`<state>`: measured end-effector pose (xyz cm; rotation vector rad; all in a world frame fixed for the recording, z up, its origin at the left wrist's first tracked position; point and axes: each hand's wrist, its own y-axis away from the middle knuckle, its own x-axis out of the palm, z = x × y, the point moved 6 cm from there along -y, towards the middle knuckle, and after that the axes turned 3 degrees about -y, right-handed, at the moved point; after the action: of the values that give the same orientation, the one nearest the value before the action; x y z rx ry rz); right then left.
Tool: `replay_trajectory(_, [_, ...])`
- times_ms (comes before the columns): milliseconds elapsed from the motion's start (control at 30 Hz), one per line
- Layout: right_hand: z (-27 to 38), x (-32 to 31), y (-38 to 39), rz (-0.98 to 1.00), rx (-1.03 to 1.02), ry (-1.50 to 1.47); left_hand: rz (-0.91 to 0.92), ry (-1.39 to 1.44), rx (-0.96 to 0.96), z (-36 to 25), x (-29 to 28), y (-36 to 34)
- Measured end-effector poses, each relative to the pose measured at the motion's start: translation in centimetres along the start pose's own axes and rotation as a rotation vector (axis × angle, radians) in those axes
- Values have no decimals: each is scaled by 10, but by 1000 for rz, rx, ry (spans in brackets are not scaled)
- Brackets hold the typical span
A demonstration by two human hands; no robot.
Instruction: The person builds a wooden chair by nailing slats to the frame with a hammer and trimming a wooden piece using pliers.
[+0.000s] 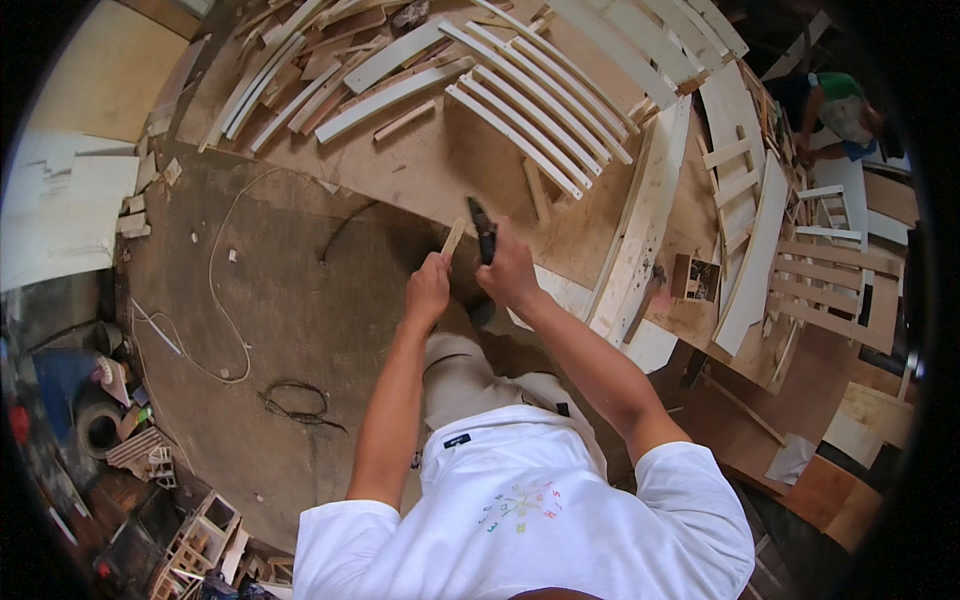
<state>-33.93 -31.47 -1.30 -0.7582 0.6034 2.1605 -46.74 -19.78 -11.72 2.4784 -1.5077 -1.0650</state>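
Note:
My left hand (428, 288) is closed round a short, flat strip of light wood (455, 237), which points up and away from me. Just to its right, my right hand (510, 270) grips a black hand tool (483, 228). The tool's exact kind cannot be made out. Its dark body stands out beyond my fingers, close beside the strip. I cannot tell whether tool and wood touch. Both hands are in front of my body, over the brown floor near the edge of a plywood sheet.
White slatted frame pieces (530, 110) and loose boards (385, 100) lie ahead. A long pale beam (640, 220) runs along the right, near a small wooden box (695, 278). Cable (245, 345) loops over the floor at left. Another person (840, 110) bends at far right.

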Motion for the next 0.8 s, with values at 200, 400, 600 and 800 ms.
replay_trajectory(200, [5, -1, 10, -99, -148, -24, 70, 39, -44, -3, -1, -2])
replay_trajectory(400, [5, 4, 16, -73, 6, 49, 22, 55, -46, -3, -2, 1])
replay_trajectory(600, [7, 7, 19, 11, 30, 96, 68, 26, -88, -12, -10, 1])
replay_trajectory(800, [1, 4, 20, 40, 16, 130, 49, 19, -42, -6, -5, -1])
